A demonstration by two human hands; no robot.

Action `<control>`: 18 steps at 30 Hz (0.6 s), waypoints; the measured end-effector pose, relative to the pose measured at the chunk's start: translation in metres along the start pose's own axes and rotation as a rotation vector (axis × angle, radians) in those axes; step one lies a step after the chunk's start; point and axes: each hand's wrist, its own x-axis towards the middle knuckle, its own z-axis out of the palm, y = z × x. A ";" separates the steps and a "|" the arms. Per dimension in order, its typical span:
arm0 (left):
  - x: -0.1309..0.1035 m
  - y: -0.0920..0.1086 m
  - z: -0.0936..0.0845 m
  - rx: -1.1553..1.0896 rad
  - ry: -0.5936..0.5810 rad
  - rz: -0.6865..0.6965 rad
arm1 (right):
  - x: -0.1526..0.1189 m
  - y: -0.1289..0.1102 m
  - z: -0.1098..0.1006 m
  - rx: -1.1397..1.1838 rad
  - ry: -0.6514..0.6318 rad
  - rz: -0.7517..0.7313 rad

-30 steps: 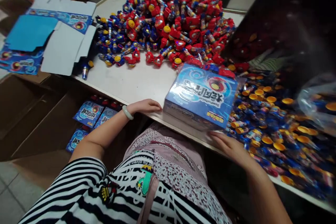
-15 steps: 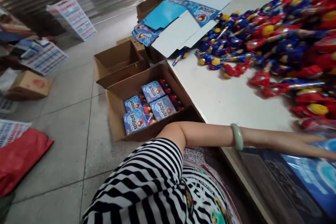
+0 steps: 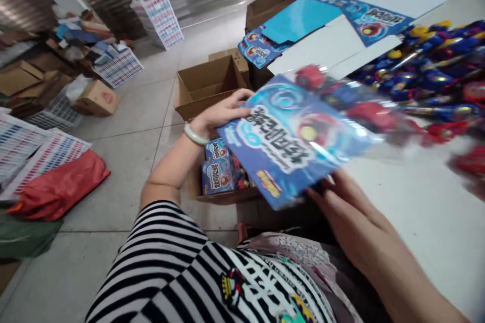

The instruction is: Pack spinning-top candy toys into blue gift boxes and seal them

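Note:
A blue printed toy package point(image 3: 261, 146) in clear plastic is held up in front of me, tilted, with red and blue toys showing at its far side. My left hand point(image 3: 225, 111), a pale green bangle at its wrist, grips the package's left edge with the thumb on the front. From below, my right hand point(image 3: 352, 207) holds the lower right edge; its fingers are partly hidden behind the package. Under the package stands an open cardboard box point(image 3: 197, 181) with similar blue packages point(image 3: 217, 175) and small colourful toys inside.
Another open cardboard box point(image 3: 208, 81) stands behind the first. On the white table point(image 3: 394, 202) lie flattened printed cartons point(image 3: 341, 40) and a heap of red and blue toys point(image 3: 435, 70). A red bag point(image 3: 64, 186), baskets and boxes sit on the floor at left.
My left hand has come from the table's right side across to the left, and the blue package is now lifted between both hands. My right hand has come into view. The view has shifted left.

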 end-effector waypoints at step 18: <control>0.010 -0.229 -0.179 0.594 0.135 -0.812 | 0.241 0.203 0.182 0.423 -0.393 0.890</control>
